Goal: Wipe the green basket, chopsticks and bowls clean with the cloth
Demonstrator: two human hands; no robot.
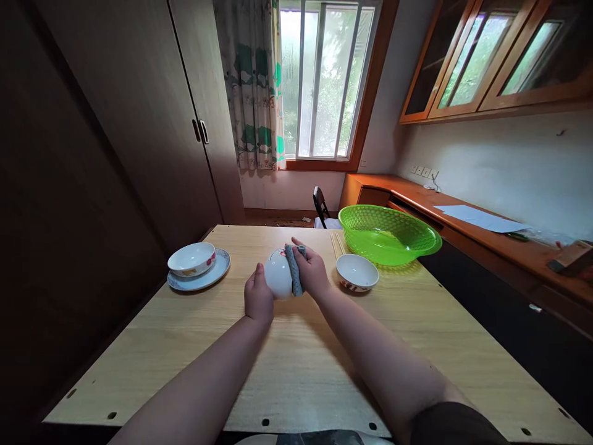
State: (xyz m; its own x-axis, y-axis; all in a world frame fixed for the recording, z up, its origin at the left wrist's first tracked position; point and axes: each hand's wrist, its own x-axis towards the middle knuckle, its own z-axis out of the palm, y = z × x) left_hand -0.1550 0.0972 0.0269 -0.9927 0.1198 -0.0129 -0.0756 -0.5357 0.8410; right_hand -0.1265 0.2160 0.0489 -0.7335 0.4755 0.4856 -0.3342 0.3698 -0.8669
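A white bowl (pixel 278 276) with a small red pattern is held up above the table, tilted so its rounded outside faces me. My left hand (pixel 258 295) grips its left side, thumb pointing up. On the right side, my right hand (pixel 311 271) presses a grey-blue cloth (pixel 294 272) against the bowl, fingers wrapped round the cloth. To the right stands another white bowl (pixel 357 272) with a patterned outside, upright on the table. At the left, a floral bowl (pixel 191 258) sits on a blue-rimmed plate (pixel 221 269).
A green plastic basket (pixel 391 238) stands at the table's back right corner, with chopsticks (pixel 338 244) beside it. The pale wooden table (pixel 306 371) has dark holes along its front edge. Behind are a folding chair (pixel 320 204) and a brown desk (pixel 412 191); a dark wardrobe (pixel 139 111) rises left.
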